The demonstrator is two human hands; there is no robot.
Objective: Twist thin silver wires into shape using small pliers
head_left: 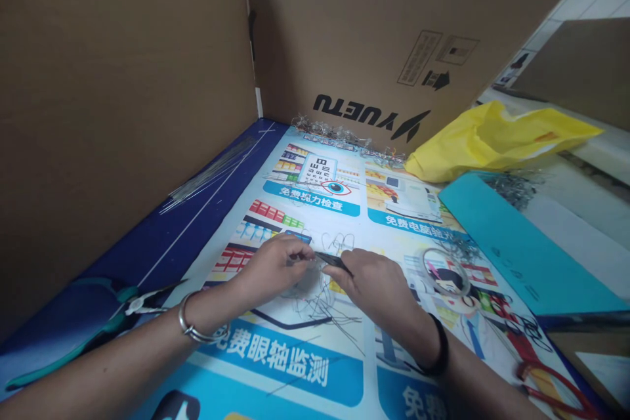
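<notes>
We see two bare hands at work low over a printed surface (211, 384). The fingers of the right hand (377, 275) are closed around a dark slim tool (336, 261), whose tip points toward the left hand (283, 266). The thumb and forefinger of the left are drawn close together beside that tip; we cannot tell whether they pinch anything. The tool is thus located between the two hands, above a loose scatter of thin wires (327, 316) that lie crossed on the print.

To the left we note pliers (115, 323) with green handles, jaws spread, and farther back a bundle of straight rods (211, 174). To the right lie a clear ring (466, 282) and, nearer us, red-handled scissors (554, 371). Beyond these we find a turquoise sheet (512, 256) and a yellow bag (492, 144). Cardboard walls (335, 33) stand at the left and rear.
</notes>
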